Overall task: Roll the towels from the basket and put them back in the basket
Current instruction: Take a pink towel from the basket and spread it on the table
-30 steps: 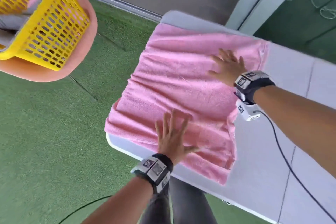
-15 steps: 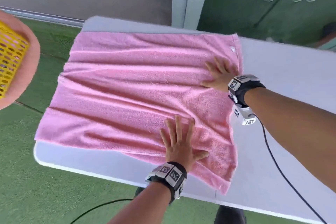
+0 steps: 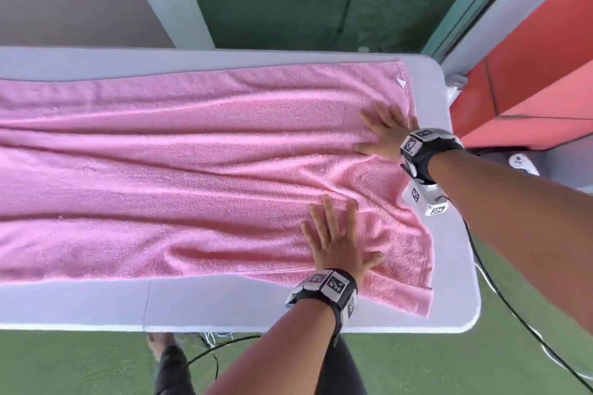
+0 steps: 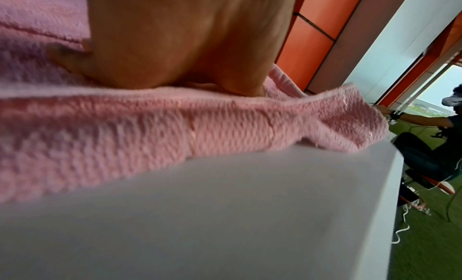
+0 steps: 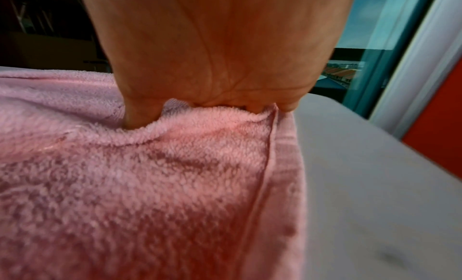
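The pink towel point(image 3: 199, 170) is pressed flat under the spread left hand point(image 3: 337, 244) and right hand point(image 3: 385, 135); nothing is rolled yet.

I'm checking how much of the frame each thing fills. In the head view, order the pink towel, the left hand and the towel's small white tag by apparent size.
1. pink towel, by far the largest.
2. left hand, flat on the towel.
3. white tag, tiny, at the far corner.
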The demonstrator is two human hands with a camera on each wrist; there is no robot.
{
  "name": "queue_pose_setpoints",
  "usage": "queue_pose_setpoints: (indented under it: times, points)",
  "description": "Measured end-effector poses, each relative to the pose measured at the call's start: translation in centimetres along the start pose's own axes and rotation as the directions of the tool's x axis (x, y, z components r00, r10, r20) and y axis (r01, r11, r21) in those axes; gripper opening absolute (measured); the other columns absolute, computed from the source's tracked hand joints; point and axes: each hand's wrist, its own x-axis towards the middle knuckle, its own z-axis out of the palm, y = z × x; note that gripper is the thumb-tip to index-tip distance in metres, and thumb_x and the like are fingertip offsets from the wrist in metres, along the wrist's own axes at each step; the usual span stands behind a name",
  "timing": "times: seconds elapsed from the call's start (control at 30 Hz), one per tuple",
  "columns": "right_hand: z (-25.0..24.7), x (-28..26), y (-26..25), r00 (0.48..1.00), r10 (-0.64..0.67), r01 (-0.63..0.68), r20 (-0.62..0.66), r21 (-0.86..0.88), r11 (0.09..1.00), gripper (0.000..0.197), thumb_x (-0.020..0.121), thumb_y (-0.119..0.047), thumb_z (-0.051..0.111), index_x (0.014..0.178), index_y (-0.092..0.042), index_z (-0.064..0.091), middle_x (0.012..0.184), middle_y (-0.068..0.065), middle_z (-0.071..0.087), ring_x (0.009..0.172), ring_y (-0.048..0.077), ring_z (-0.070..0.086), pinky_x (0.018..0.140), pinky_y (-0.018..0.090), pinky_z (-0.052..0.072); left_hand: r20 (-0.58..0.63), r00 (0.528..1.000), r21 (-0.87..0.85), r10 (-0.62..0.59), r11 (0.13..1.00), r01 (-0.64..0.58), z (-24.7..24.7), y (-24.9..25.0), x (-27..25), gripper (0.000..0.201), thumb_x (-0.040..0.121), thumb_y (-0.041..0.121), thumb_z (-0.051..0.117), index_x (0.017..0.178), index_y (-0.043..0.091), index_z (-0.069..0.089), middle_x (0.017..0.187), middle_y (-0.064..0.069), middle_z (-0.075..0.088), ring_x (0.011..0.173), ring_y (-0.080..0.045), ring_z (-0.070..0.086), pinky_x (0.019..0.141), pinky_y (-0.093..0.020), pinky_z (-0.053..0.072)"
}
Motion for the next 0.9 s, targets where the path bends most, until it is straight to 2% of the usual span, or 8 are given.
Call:
queue_pose_setpoints:
  times: [0.1,0.17,0.3,0.4,0.5,0.6,0.77,0.9]
  points:
    - [0.0,-2.7,2.6,0.998,0.045,-0.040,-0.045,0.095,0.995,0.085,0.088,-0.062,0.050,0.149,-0.042,-0.006,0.159,-0.005,-0.014,0.146,0.028,-0.012,0.110,0.065,-0.008,0.099,0.994,-0.021,0.038,0.999,-0.036,-0.4,3.9,0.1,0.102,0.085,0.069,0.047,0.146,0.033,-0.027,0.143,-0.015,-0.045,0.133,-0.040,-0.036,0.108,-0.059,-0.018]
    - [0.7,-5.6,2.6,0.969,0.062,0.005,-0.241,0.267,0.964,0.071,0.092,-0.041,0.055,0.151,-0.028,0.020,0.158,0.004,0.019,0.145,0.029,0.019,0.114,0.058,0.007,0.071,0.994,-0.122,0.087,0.989,-0.078,-1.6,4.5,-0.8,0.089,0.091,0.050,0.053,0.151,0.033,-0.010,0.155,-0.012,-0.027,0.142,-0.035,-0.021,0.112,-0.054,-0.010]
    - [5.3,-13.9,0.7,0.867,0.100,0.158,-0.487,0.461,0.873,0.025,0.095,-0.023,0.052,0.115,-0.013,0.062,0.114,0.004,0.062,0.099,0.016,0.060,0.086,0.032,0.049,-0.214,0.963,-0.180,0.163,0.963,-0.202,-3.9,-1.6,-4.4,0.049,0.092,0.024,0.055,0.139,0.021,0.041,0.141,-0.001,0.040,0.129,-0.015,0.033,0.113,-0.040,0.029]
    - [11.3,-19.3,-1.1,0.902,0.110,0.115,-0.417,0.478,0.871,0.020,0.095,-0.029,0.050,0.102,-0.020,0.066,0.103,-0.002,0.068,0.084,0.008,0.063,0.078,0.029,0.055,-0.261,0.937,-0.082,0.233,0.962,-0.262,-4.3,-9.6,-6.9,0.043,0.087,0.010,0.059,0.126,0.027,0.053,0.121,0.010,0.051,0.110,-0.005,0.042,0.104,-0.032,0.035]
    - [16.4,-22.8,-3.5,0.944,0.079,0.065,-0.319,0.414,0.908,0.035,0.092,-0.022,0.056,0.127,-0.021,0.058,0.129,-0.004,0.056,0.116,0.013,0.054,0.102,0.039,0.045,-0.229,0.926,0.079,0.301,0.953,-0.291,-4.7,-16.3,-8.6,0.030,0.083,0.012,0.064,0.111,0.021,0.055,0.117,0.004,0.056,0.105,-0.010,0.048,0.097,-0.040,0.046]
    - [18.5,-23.5,-5.6,0.916,0.148,-0.010,-0.373,0.348,0.938,0.043,0.089,-0.019,0.061,0.131,-0.023,0.053,0.135,-0.006,0.051,0.127,0.016,0.046,0.111,0.041,0.033,-0.177,0.914,0.203,0.365,0.922,-0.329,-5.3,-20.1,-9.2,0.037,0.088,0.015,0.062,0.124,0.018,0.055,0.132,0.000,0.052,0.117,-0.016,0.048,0.106,-0.036,0.038]
    - [18.6,-23.0,-7.6,0.880,0.273,-0.149,-0.387,0.322,0.935,0.022,0.090,-0.017,0.058,0.112,-0.019,0.061,0.101,-0.003,0.063,0.092,0.016,0.060,0.093,0.037,0.050,-0.146,0.889,0.221,0.434,0.890,-0.399,-6.6,-20.5,-9.3,0.024,0.094,0.007,0.051,0.116,0.013,0.060,0.120,0.000,0.057,0.104,-0.016,0.056,0.099,-0.035,0.045]
    - [17.7,-23.9,-7.9,0.884,0.297,-0.156,-0.361,0.371,0.915,0.021,0.091,-0.010,0.056,0.110,-0.015,0.064,0.102,0.000,0.061,0.081,0.016,0.062,0.073,0.022,0.053,-0.199,0.854,0.277,0.480,0.864,-0.421,-6.6,-19.8,-9.6,0.030,0.093,0.008,0.051,0.123,0.012,0.056,0.123,-0.001,0.056,0.114,-0.018,0.052,0.103,-0.036,0.042]
